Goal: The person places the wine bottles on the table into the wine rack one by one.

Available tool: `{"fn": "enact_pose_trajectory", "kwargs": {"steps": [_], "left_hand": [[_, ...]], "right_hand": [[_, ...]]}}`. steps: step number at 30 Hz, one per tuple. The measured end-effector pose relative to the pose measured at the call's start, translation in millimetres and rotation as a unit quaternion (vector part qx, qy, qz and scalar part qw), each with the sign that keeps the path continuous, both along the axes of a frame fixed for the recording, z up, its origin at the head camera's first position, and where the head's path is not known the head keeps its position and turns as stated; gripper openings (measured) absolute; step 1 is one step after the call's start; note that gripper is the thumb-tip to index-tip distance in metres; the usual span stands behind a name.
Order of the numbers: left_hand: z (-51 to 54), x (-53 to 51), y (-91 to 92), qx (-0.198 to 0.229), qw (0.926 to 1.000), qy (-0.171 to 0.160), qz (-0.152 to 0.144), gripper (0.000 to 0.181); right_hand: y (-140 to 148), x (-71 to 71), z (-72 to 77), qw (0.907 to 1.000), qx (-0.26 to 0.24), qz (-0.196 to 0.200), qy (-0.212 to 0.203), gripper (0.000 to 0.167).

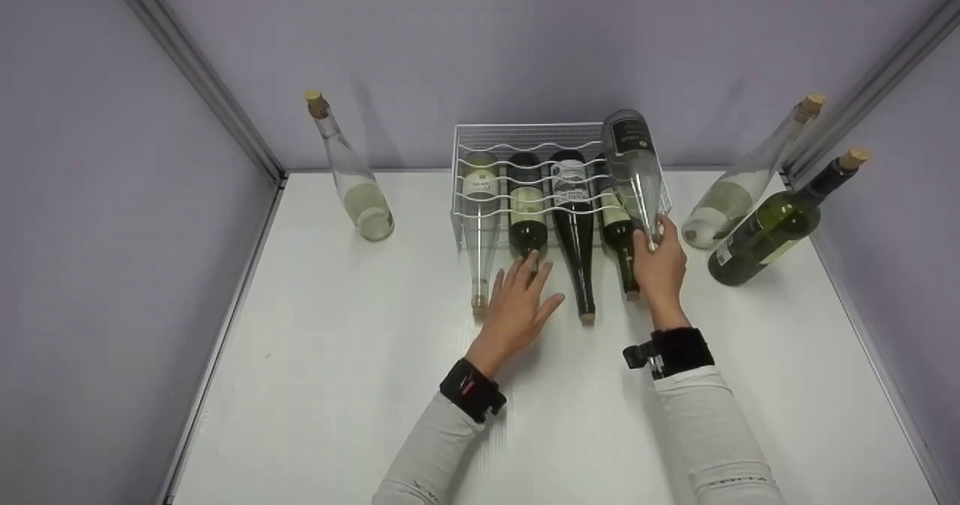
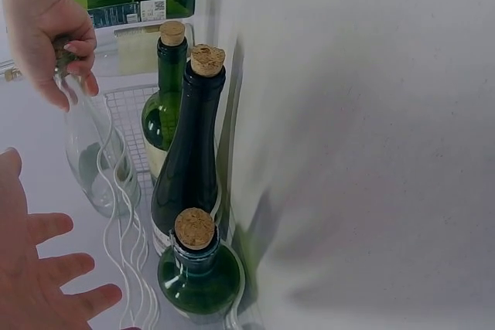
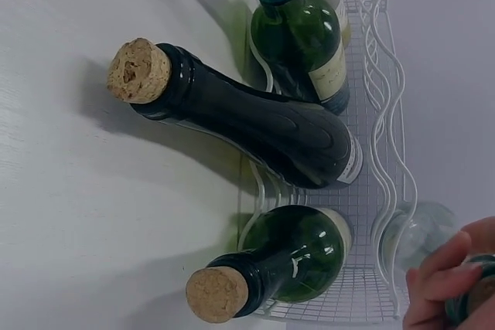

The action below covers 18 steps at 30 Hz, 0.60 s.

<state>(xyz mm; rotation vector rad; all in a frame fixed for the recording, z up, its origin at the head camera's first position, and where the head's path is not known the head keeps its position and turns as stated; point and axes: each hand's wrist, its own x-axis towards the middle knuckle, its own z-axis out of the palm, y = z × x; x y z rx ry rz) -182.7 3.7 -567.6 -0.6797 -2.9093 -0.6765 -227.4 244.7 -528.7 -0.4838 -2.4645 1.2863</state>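
Note:
My right hand (image 1: 661,265) grips the neck of a clear bottle with a dark label (image 1: 634,145), its base pointing up and back over the right end of the white wire rack (image 1: 459,190). In the left wrist view, that clear bottle (image 2: 89,152) slants down from the fingers of the right hand (image 2: 54,44). My left hand (image 1: 517,310) is spread, fingers straight, over the neck of a green bottle (image 1: 528,231), holding nothing; contact is unclear. Four bottles lie in the rack, necks toward me, including a long dark bottle (image 1: 576,242) and another green bottle (image 1: 619,235).
On the white table (image 1: 337,385), a corked clear bottle (image 1: 352,175) stands to the left of the rack. To its right stand a clear bottle (image 1: 742,178) and a green bottle (image 1: 772,227), both corked. Grey walls (image 1: 420,55) enclose the back and sides.

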Motion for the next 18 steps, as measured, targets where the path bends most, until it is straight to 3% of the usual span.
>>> {"fn": "enact_pose_trajectory", "kwargs": {"steps": [6, 18], "left_hand": [[-0.3, -0.7, -0.9, 0.002, 0.9999, 0.013, 0.002, 0.064], [-2.1, -1.4, -2.9, -0.009, 0.9997, 0.02, 0.006, 0.065]], "right_hand": [[-2.7, 0.0, 0.8, 0.9997, 0.02, -0.007, 0.014, 0.053], [-8.4, -0.9, -0.2, 0.9963, 0.078, -0.033, -0.013, 0.053]]}}
